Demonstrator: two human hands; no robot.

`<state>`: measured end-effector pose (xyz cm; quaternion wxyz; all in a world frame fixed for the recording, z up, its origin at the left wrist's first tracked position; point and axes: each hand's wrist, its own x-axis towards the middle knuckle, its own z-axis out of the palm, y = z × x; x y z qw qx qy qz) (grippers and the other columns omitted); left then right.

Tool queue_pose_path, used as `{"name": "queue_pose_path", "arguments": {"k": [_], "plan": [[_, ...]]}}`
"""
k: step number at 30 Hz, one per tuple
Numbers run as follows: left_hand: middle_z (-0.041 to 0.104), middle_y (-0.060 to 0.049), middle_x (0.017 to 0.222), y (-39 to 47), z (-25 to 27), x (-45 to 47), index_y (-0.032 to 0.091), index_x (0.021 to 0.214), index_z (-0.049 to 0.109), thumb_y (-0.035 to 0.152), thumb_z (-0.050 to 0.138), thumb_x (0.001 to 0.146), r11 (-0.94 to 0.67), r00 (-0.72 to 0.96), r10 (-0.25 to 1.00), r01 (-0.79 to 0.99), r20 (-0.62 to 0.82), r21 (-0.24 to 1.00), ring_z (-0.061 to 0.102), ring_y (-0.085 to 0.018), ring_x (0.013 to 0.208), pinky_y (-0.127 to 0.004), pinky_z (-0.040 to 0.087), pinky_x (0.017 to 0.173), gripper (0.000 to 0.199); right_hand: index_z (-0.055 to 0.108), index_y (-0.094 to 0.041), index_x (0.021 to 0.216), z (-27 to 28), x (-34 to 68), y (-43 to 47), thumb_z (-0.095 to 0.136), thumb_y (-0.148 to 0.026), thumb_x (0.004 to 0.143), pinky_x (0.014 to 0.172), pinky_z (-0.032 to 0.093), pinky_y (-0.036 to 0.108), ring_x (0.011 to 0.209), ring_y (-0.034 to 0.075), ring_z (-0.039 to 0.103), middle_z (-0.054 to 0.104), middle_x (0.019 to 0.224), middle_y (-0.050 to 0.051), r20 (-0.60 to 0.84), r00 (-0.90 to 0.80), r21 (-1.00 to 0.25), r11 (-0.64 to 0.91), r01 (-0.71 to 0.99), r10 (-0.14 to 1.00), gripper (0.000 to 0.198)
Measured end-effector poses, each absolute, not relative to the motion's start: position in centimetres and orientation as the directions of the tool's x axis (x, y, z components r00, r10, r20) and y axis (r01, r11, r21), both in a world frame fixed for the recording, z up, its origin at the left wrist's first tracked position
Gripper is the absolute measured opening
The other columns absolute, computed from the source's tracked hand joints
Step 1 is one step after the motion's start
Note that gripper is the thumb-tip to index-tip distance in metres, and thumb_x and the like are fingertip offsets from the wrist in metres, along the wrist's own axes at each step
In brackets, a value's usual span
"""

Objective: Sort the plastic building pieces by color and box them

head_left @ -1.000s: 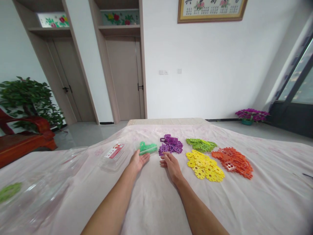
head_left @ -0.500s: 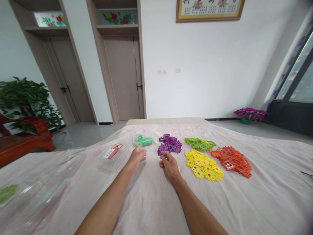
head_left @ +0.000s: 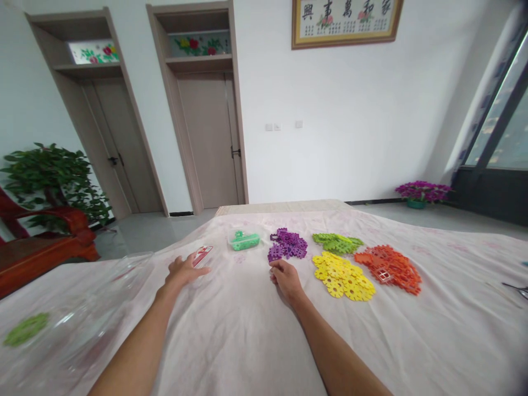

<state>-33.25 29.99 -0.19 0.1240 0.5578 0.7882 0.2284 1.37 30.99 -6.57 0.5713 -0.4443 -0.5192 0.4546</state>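
Observation:
My left hand reaches over a clear plastic container bearing a red-and-white label. Its fingers are spread, with the thumb stretched out to the right; whether they touch the plastic I cannot tell. My right hand rests on the cloth just in front of a pile of purple plastic building pieces. Its fingers are loosely curled in, and nothing shows in them. Between and beyond my hands stands a clear box with green pieces inside.
Right of the purple pile lie light-green pieces, yellow flower-shaped discs and orange-red pieces. Clear plastic containers spread over the left side, near a green disc. Scissors lie at the right edge. A pale cloth covers the surface.
My left hand has moved left, away from the box of green pieces to the labelled container. My right hand has stayed by the purple pile. The view has tilted up slightly.

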Motion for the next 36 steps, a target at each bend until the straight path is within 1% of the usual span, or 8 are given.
{"name": "queue_pose_path", "arguments": {"k": [4, 9, 13, 17, 21, 25, 30, 36], "plan": [[0.039, -0.021, 0.149, 29.2, -0.4, -31.4, 0.024, 0.14, 0.051, 0.056, 0.072, 0.061, 0.267, -0.309, 0.951, 0.863, 0.029, 0.429, 0.036, -0.045, 0.137, -0.055, 0.033, 0.105, 0.088, 0.067, -0.017, 0.085, -6.5, 1.3, 30.9, 0.057, -0.028, 0.064, 0.048, 0.041, 0.025, 0.05, 0.013, 0.055, 0.063, 0.065, 0.0, 0.186, 0.059, -0.98, 0.189, -0.063, 0.981, 0.025], [0.039, -0.016, 0.15, 26.6, -0.9, -25.6, 0.027, 0.128, 0.062, 0.046, 0.082, 0.052, 0.115, -0.207, 0.975, 0.789, 0.084, 0.604, 0.03, -0.044, 0.141, -0.051, 0.031, 0.11, 0.081, 0.065, -0.016, 0.083, -5.6, 1.4, 30.4, 0.063, -0.031, 0.063, 0.048, 0.042, 0.024, 0.051, 0.013, 0.054, 0.06, 0.063, -0.002, 0.151, 0.077, -0.977, 0.161, -0.141, 0.985, 0.026], [0.056, -0.016, 0.131, 24.3, -0.1, -20.9, 0.023, 0.107, 0.072, 0.029, 0.09, 0.045, -0.077, -0.13, 0.978, 0.508, 0.165, 0.858, 0.035, -0.042, 0.138, -0.048, 0.029, 0.113, 0.065, 0.067, -0.016, 0.093, -4.3, 2.1, 28.9, 0.065, -0.047, 0.071, 0.054, 0.048, 0.026, 0.064, 0.016, 0.061, 0.066, 0.083, 0.005, 0.13, 0.106, -0.969, 0.149, -0.196, 0.986, 0.038], [0.066, -0.013, 0.114, 22.7, 1.7, -19.1, 0.02, 0.096, 0.072, 0.017, 0.087, 0.052, -0.042, -0.154, 0.986, 0.116, 0.06, 0.992, 0.045, -0.037, 0.133, -0.039, 0.044, 0.101, 0.046, 0.066, -0.018, 0.111, -3.8, 2.9, 26.4, 0.056, -0.059, 0.081, 0.059, 0.051, 0.027, 0.078, 0.019, 0.064, 0.066, 0.102, 0.01, 0.175, 0.068, -0.969, 0.184, -0.168, 0.982, 0.051], [0.069, -0.012, 0.117, 22.4, 2.4, -20.6, 0.02, 0.112, 0.067, 0.041, 0.079, 0.072, 0.078, -0.142, 0.986, -0.095, -0.091, 0.992, 0.059, -0.031, 0.121, -0.035, 0.052, 0.089, 0.046, 0.057, -0.022, 0.132, -4.4, 3.4, 25.2, 0.054, -0.058, 0.085, 0.061, 0.051, 0.028, 0.08, 0.018, 0.064, 0.062, 0.111, 0.008, 0.206, 0.043, -0.976, 0.208, -0.055, 0.978, 0.059], [0.062, -0.013, 0.13, 22.8, 1.2, -23.4, 0.024, 0.133, 0.054, 0.066, 0.053, 0.086, 0.193, -0.333, 0.907, -0.219, -0.259, 0.956, 0.064, -0.027, 0.112, -0.04, 0.056, 0.082, 0.062, 0.056, -0.025, 0.134, -5.9, 3.6, 25.8, 0.051, -0.051, 0.09, 0.067, 0.053, 0.03, 0.076, 0.015, 0.062, 0.059, 0.111, 0.006, 0.33, -0.028, -0.94, 0.332, 0.079, 0.943, 0.052], [0.067, -0.013, 0.117, 22.8, -0.9, -25.9, 0.021, 0.129, 0.053, 0.053, 0.046, 0.095, 0.1, -0.421, 0.866, -0.384, -0.271, 0.918, 0.071, -0.021, 0.087, -0.043, 0.06, 0.076, 0.047, 0.063, -0.024, 0.123, -7.2, 3.7, 26.7, 0.05, -0.038, 0.091, 0.079, 0.054, 0.034, 0.075, 0.015, 0.062, 0.062, 0.105, 0.004, 0.434, -0.081, -0.866, 0.44, 0.238, 0.897, 0.037], [0.07, -0.009, 0.083, 23.0, -2.5, -27.5, 0.014, 0.109, 0.057, 0.039, 0.05, 0.095, 0.096, -0.497, 0.836, -0.286, -0.233, 0.954, 0.071, -0.017, 0.068, -0.033, 0.059, 0.066, 0.029, 0.065, -0.019, 0.115, -7.1, 3.7, 26.9, 0.048, -0.029, 0.087, 0.08, 0.054, 0.034, 0.078, 0.016, 0.066, 0.065, 0.105, 0.007, 0.382, 0.014, -0.881, 0.36, 0.307, 0.924, 0.034]]}}
